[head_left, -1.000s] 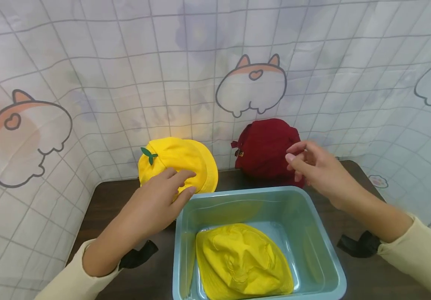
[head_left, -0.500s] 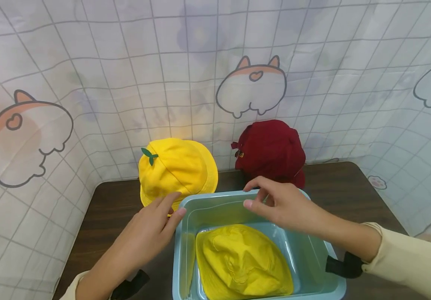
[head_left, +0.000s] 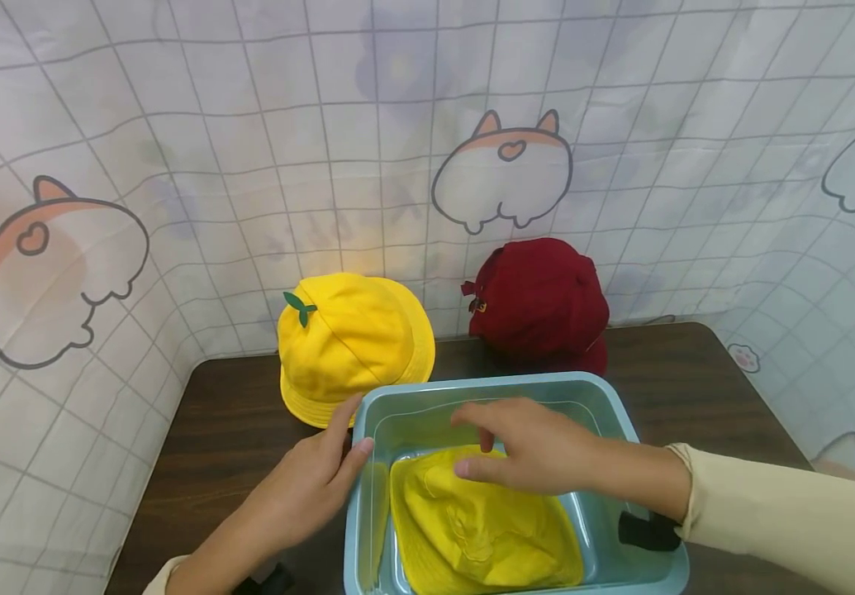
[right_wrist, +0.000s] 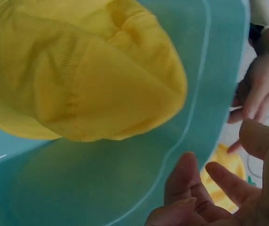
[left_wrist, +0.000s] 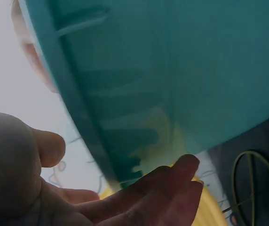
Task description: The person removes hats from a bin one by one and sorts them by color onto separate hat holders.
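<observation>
A light blue plastic basin (head_left: 368, 496) holds a crumpled yellow hat (head_left: 472, 529). My left hand (head_left: 308, 479) is at the basin's upper left corner, its fingers along the outside wall and its thumb by the rim; whether it touches cannot be told. In the left wrist view the fingers (left_wrist: 162, 188) are extended beside the wall. Above the hat in the basin, my right hand (head_left: 527, 442) hovers with thumb and fingers apart, holding nothing. The right wrist view shows the hat (right_wrist: 101, 84) apart from those fingers (right_wrist: 184, 181).
Behind the basin's left corner stands a second yellow hat (head_left: 353, 339) with a green sprout. A dark red cap (head_left: 542, 302) sits behind the basin to the right. All rest on a dark wooden table (head_left: 204, 438), backed by a white checked cloth (head_left: 249, 207).
My right hand has moved from beside the dark red cap leftward and down, over the yellow hat in the basin. My left hand has come down from the sprout hat to the basin's corner.
</observation>
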A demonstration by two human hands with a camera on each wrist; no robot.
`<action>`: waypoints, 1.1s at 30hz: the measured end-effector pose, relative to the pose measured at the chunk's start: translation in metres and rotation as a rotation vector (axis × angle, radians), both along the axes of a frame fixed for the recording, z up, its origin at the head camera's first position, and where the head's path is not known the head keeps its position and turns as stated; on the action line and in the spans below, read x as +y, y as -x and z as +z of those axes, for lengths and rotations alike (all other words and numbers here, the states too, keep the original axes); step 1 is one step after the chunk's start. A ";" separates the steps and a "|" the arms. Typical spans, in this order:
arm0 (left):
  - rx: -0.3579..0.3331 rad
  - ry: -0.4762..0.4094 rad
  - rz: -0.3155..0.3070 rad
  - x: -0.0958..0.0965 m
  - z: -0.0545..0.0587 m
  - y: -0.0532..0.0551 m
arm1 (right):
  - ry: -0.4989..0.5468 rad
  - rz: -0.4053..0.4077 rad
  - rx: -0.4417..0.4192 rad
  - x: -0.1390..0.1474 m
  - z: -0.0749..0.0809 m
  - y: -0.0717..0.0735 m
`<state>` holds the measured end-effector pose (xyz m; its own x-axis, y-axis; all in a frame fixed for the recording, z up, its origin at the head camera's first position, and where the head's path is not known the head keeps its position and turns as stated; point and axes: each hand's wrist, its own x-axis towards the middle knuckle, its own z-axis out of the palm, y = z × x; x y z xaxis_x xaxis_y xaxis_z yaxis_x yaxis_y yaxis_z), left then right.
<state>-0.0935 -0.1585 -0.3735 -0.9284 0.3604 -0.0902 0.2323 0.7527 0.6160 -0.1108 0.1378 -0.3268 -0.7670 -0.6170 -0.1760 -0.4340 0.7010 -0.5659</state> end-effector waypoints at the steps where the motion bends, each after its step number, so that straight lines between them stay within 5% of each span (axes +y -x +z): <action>1: 0.001 -0.001 0.000 0.000 -0.002 0.000 | -0.035 0.005 0.000 -0.001 -0.002 0.000; 14: 0.069 -0.028 0.021 0.006 -0.020 -0.008 | -0.425 0.115 0.119 -0.011 -0.015 -0.010; 33: 0.070 -0.038 -0.010 0.007 -0.023 -0.010 | -0.352 0.217 0.188 -0.007 -0.023 -0.010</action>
<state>-0.0833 -0.1512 -0.3961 -0.9282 0.3718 -0.0109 0.2836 0.7263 0.6261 -0.1004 0.1311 -0.3498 -0.6649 -0.6948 -0.2741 -0.6647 0.7178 -0.2073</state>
